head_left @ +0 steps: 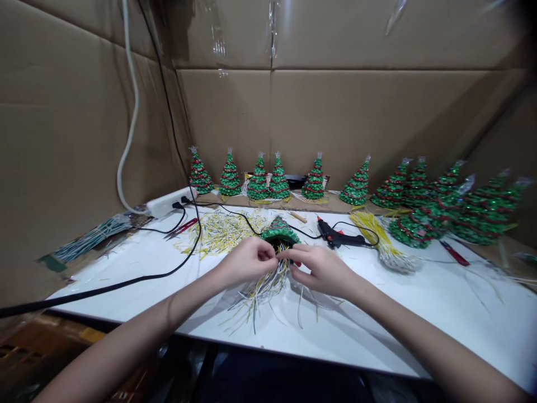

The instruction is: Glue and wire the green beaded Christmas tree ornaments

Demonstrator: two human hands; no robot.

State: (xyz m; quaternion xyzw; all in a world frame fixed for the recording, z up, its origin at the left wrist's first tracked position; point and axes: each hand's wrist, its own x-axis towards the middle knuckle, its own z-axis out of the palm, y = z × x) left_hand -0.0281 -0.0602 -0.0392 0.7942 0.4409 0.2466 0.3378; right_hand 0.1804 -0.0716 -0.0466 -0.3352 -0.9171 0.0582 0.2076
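The single head-worn camera looks forward and down from the near side of the white tabletop [335, 330], close to it, facing the cardboard wall [335, 112] beyond it.

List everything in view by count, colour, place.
Standing trees: about twelve, green, back
Tipped tree: one, green, centre
Wires: many, mixed, at tree base
Glue gun: one, black, right
Wire bundles: two, yellow right, greenish left
Clippings: many, yellow and green, left
Tools: two, red, left and right
Stick: one, tan, centre
Power strip: one, white, left
Cables: several, black and white, mostly left
Table: one, white, below
Cardboard walls: several, brown, around
Crate, likely: one, brown, lower left
Left hand: one, at wires
Right hand: one, at wires
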